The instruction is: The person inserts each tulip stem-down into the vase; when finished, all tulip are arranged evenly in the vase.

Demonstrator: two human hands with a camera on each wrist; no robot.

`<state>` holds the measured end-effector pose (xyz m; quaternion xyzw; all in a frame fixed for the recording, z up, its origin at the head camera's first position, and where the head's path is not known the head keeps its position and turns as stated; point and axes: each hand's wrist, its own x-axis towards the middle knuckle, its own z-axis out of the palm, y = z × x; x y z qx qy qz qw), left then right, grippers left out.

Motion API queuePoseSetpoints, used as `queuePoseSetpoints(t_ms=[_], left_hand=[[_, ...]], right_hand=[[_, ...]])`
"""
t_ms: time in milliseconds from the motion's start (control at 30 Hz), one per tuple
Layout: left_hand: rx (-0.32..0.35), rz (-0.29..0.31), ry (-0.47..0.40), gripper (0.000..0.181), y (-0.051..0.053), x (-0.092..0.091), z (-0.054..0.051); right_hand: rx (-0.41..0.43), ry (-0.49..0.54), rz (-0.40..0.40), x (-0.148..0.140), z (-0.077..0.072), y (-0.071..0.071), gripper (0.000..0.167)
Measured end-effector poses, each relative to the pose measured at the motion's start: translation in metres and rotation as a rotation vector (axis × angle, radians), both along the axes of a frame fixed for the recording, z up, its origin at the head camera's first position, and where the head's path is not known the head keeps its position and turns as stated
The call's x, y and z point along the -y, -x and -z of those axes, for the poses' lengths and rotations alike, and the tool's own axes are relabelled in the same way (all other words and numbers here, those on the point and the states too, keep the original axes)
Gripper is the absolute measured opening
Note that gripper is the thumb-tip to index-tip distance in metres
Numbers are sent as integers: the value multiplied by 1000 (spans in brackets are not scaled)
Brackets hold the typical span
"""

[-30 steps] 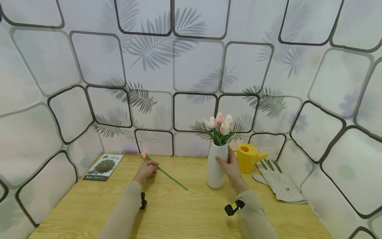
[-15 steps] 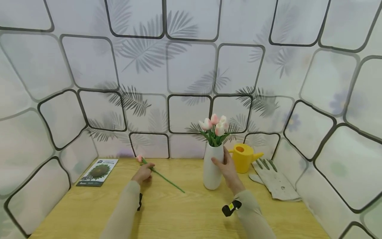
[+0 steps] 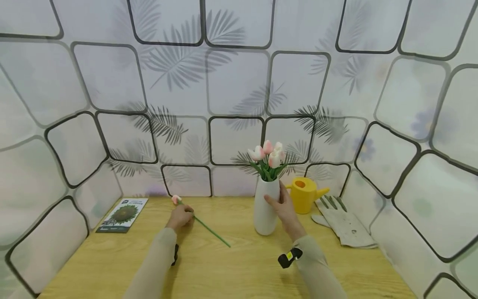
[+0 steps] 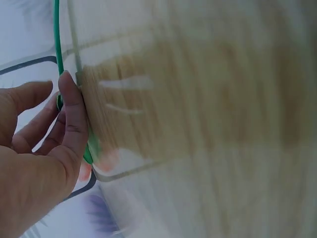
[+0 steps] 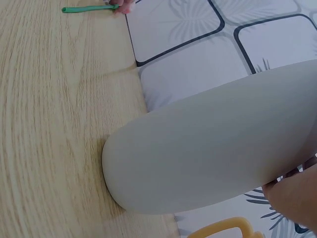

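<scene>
A pink tulip [image 3: 211, 231] with a long green stem lies slanting over the wooden table at centre left. My left hand [image 3: 181, 216] is low at the table, holding its stem near the bloom. In the left wrist view the green stem [image 4: 57, 34] runs behind one finger, among the curled fingers of the left hand [image 4: 44, 134]. A white vase [image 3: 266, 211] stands upright at centre right, with several pink and white tulips [image 3: 269, 158] in it. My right hand [image 3: 284, 207] grips the vase's right side, thumb in front. The right wrist view shows the smooth vase [image 5: 208, 144] up close.
Behind the right hand stands a yellow watering can [image 3: 304, 197]. White gloves [image 3: 347, 226] with green-grey fingertips lie at the right. A packet with a sunflower picture [image 3: 123, 214] lies at the back left. Patterned walls [image 3: 239, 83] border the table [image 3: 231, 274].
The loose tulip's stem has swung a little, its cut end coming slightly nearer me. My right hand stays on the vase. The whole view has shifted slightly.
</scene>
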<state>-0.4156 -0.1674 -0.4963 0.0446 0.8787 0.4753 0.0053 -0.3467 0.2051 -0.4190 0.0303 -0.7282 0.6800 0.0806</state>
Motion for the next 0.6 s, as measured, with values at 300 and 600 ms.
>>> queuePoseSetpoints(t_ms=[300,600], left_hand=[[-1,-244,-64,22,-15,-3,-3],[-5,-355,-472,30,-16,-9,-7]], right_hand=[[8,-11,-11,0,2,0,84],[30,-5,-6,2,-4,-3,85]])
